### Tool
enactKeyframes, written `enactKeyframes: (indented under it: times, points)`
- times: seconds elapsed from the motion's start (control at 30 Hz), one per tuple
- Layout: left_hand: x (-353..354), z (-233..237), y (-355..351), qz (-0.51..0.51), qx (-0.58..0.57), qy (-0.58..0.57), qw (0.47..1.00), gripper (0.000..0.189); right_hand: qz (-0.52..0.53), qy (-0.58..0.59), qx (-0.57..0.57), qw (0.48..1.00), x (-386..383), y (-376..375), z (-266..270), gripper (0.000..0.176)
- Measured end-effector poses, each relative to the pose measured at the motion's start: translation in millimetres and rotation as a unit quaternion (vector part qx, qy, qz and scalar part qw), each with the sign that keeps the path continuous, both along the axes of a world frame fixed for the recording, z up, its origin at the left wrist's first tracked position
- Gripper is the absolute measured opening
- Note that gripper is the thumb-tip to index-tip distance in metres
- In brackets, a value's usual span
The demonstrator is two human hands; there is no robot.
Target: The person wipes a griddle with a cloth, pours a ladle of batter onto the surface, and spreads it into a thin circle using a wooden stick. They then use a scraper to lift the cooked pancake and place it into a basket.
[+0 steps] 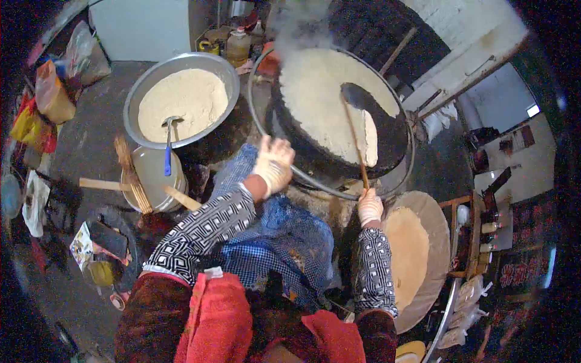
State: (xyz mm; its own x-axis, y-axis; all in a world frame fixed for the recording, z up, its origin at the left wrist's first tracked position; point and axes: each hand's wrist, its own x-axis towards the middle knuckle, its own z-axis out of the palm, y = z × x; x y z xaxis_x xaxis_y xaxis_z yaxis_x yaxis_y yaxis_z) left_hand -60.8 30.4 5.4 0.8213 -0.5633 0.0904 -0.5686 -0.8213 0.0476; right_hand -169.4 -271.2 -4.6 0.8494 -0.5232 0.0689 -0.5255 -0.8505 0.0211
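Note:
My right hand [370,207], in a pale glove, is closed around the lower end of a long wooden stick [352,130]. The stick reaches across a large round griddle [396,142], where a thin sheet of pale batter [327,78] steams. Beside the stick lies a thick strip of batter [370,140], next to a dark bare patch. My left hand [272,164], also gloved, hovers at the griddle's near left rim with its fingers loosely apart and nothing visible in them. Under that forearm is a blue mesh cloth [278,233].
A metal basin [130,112] of batter holds a blue-handled ladle [168,151]. Below it stands a white bucket [158,166] with a brush [134,178] and wooden sticks. At right, a thin flatbread [408,248] lies on a round board [437,242]. A phone [109,240] lies at left.

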Motion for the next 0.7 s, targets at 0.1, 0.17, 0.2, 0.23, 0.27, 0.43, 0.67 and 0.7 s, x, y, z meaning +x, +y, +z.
enactKeyframes:
  times: [0.1,0.17,0.2,0.23,0.27,0.43,0.67,0.7]
  points:
    - [-37,-27,-14,-0.066,0.033,-0.03,0.997,0.054,-0.039,-0.034,0.028,0.998,4,-19,1,0.035]
    - [-39,-33,-13,-0.053,0.047,-0.066,0.995,0.054,-0.019,-0.06,-0.025,0.998,9,-19,1,0.036]
    - [-36,-35,-10,-0.06,0.05,-0.07,0.995,0.051,-0.017,-0.057,-0.026,0.998,5,-16,-1,0.036]
    - [-33,-34,-6,-0.064,0.051,-0.072,0.994,0.049,0.018,-0.047,-0.026,0.998,0,-4,2,0.035]
    - [-28,-33,-5,-0.057,0.049,-0.069,0.995,0.049,0.057,-0.038,-0.027,0.997,-2,3,4,0.034]
    - [-25,-29,7,-0.057,0.067,-0.058,0.994,0.046,0.04,-0.112,-0.075,0.99,8,-45,-20,0.029]
    - [-7,-29,15,-0.017,0.053,-0.044,0.997,0.045,0.013,-0.042,-0.039,0.998,-1,-22,-21,0.028]
    - [-4,-27,16,-0.013,0.055,-0.051,0.997,0.044,-0.011,-0.058,-0.031,0.998,3,-32,-17,0.03]
